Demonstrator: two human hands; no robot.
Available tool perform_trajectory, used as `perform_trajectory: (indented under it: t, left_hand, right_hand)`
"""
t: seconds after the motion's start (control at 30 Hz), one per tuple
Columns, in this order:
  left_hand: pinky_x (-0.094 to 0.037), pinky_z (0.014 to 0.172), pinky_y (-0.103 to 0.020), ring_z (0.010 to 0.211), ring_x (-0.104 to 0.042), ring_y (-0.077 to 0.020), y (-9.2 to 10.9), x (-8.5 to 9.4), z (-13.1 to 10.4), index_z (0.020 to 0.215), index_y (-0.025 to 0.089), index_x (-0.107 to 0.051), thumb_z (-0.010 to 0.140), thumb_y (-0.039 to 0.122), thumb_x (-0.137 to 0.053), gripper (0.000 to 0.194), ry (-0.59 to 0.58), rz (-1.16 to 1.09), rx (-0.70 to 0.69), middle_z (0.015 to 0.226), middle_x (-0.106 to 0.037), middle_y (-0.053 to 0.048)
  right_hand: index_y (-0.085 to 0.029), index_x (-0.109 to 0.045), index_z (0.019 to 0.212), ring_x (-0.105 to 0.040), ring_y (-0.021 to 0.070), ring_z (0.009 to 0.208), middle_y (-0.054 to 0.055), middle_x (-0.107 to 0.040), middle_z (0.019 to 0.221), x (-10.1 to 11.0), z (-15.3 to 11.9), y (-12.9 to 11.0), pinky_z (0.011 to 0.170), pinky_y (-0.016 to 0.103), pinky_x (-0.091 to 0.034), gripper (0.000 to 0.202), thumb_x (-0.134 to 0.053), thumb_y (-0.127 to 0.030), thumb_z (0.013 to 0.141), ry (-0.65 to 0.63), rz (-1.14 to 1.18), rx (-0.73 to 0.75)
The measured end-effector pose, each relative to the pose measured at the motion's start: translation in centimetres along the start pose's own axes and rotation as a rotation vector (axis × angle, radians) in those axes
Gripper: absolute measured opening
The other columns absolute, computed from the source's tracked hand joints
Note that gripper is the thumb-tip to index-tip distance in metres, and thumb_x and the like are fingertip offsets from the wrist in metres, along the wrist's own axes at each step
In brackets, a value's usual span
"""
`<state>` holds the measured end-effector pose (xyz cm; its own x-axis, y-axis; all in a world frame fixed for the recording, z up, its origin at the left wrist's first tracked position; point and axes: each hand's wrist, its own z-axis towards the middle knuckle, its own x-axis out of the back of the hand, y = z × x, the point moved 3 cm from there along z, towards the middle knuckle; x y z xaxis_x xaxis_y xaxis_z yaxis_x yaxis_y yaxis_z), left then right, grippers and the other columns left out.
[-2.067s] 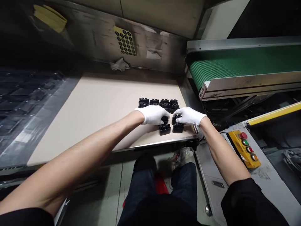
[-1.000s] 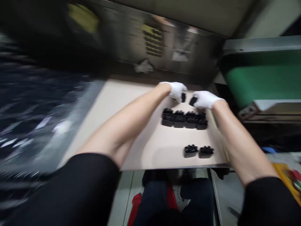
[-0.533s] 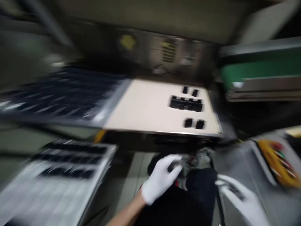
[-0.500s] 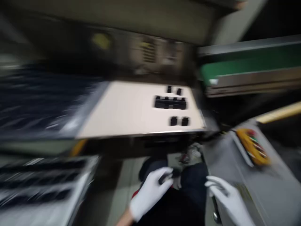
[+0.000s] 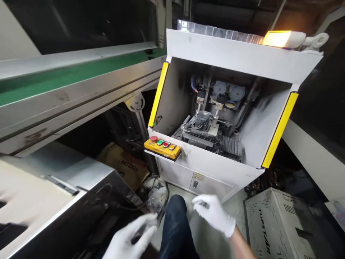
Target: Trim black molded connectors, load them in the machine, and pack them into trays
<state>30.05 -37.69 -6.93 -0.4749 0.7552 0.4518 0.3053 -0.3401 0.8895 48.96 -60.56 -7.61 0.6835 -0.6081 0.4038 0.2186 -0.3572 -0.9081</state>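
Note:
My left hand (image 5: 132, 237), in a white glove, is low in the view, left of my knee (image 5: 175, 219). Its fingers and thumb curl towards each other around something I cannot make out. To the right of the knee, my right hand (image 5: 212, 212), also gloved in white, is over the floor in front of a white machine cabinet (image 5: 210, 162). The fingers of that hand are loosely bent, apart from the thumb, and no thing shows in them. A yellow button box (image 5: 163, 149) with red, green and orange buttons sticks out from the cabinet's front, beyond both hands.
Mechanical fixtures (image 5: 205, 122) fill the cabinet's open bay, between two yellow side bars. An orange lamp (image 5: 277, 39) glows on top. A green conveyor belt (image 5: 81, 68) runs at left above a pale worktable (image 5: 29, 194). A grey box (image 5: 272, 223) marked TOPSTAR stands at lower right.
My view has swung right, from the pale table with black pieces to the white cabinet. The table is now at the left edge. Both hands stay low in front of me.

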Motion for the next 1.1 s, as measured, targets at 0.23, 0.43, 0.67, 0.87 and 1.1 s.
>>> perform_trajectory:
  t: [0.23, 0.43, 0.67, 0.87, 1.1]
  left_hand:
    - [-0.06, 0.103, -0.042, 0.099, -0.074, -0.0296, 16.6, 4.5, 17.3, 0.096, 0.027, -0.081, 0.071, 0.056, -0.084, 0.037, 0.184, -0.159, -0.244, 0.1, -0.08, -0.003]
    - [-0.059, 0.091, -0.036, 0.099, -0.071, -0.024, 24.9, 1.1, 38.5, 0.112, 0.015, -0.071, 0.061, 0.033, -0.092, 0.058, 0.072, -0.369, -0.345, 0.106, -0.075, -0.01]
    - [-0.058, 0.077, -0.034, 0.078, -0.069, -0.0202, 31.0, -6.4, 50.5, 0.088, 0.014, -0.07, 0.046, 0.027, -0.098, 0.052, -0.491, -0.468, -0.396, 0.086, -0.073, -0.007]
    - [-0.052, 0.059, -0.028, 0.062, -0.066, -0.0178, 31.6, -8.3, 51.5, 0.075, 0.015, -0.07, 0.044, 0.023, -0.096, 0.041, -0.668, -0.562, -0.384, 0.067, -0.068, -0.004]
    - [-0.05, 0.056, -0.027, 0.057, -0.062, -0.0161, 31.9, -8.2, 51.1, 0.072, 0.013, -0.071, 0.045, 0.024, -0.092, 0.036, -0.571, -0.52, -0.438, 0.063, -0.066, -0.002]
  right_hand:
    - [-0.023, -0.074, 0.098, -0.062, 0.0171, 0.07, 0.002, -0.074, 0.084, 18.7, 12.1, -9.3, 0.076, 0.034, -0.052, 0.016, -0.072, -0.035, 0.087, 0.833, 0.157, 0.379]
    - [-0.017, -0.066, 0.104, -0.067, 0.0114, 0.094, 0.0, -0.075, 0.099, 27.5, 28.0, -13.9, 0.084, 0.023, -0.051, 0.038, -0.08, -0.011, 0.069, 0.716, 0.309, 0.36]
    - [-0.017, -0.068, 0.087, -0.069, 0.0138, 0.066, -0.004, -0.071, 0.069, 27.4, 35.6, -14.7, 0.068, 0.029, -0.057, 0.046, -0.092, -0.035, 0.052, 0.415, 0.463, 0.343]
    - [-0.017, -0.069, 0.074, -0.063, 0.0124, 0.053, -0.003, -0.067, 0.058, 26.8, 35.9, -14.9, 0.055, 0.025, -0.051, 0.033, -0.091, -0.03, 0.053, 0.444, 0.497, 0.396]
    - [-0.017, -0.07, 0.069, -0.063, 0.0138, 0.051, -0.002, -0.067, 0.056, 26.8, 35.7, -15.5, 0.053, 0.026, -0.051, 0.029, -0.091, -0.025, 0.051, 0.483, 0.473, 0.37]
